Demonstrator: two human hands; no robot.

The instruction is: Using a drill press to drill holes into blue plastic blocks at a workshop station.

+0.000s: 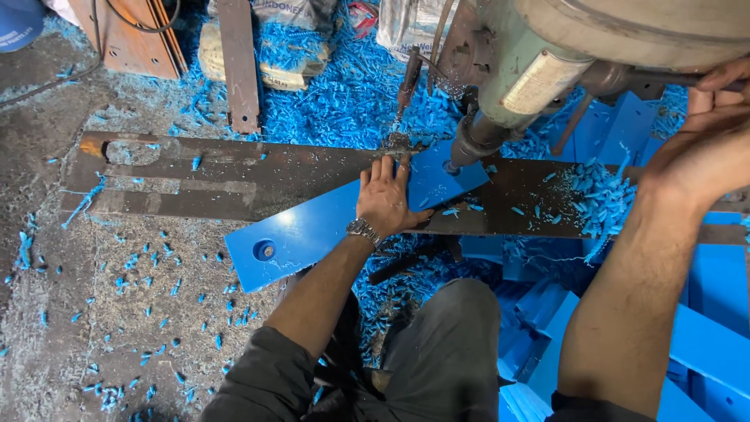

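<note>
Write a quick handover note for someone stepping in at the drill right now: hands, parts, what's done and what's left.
Left hand: flat on the blue strip, pinning it to the steel bed.
Right hand: gripping the drill press feed lever.
Done: one hole at the strip's near end; drill bit now sits at the far-end hole.
Left: whether that hole is through can't be seen. More blue strips lie stacked on the right.

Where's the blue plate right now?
Head view, centre: the blue plate lies slanted on the dark steel bed, pinned by the left hand, its right end under the drill head.
</note>
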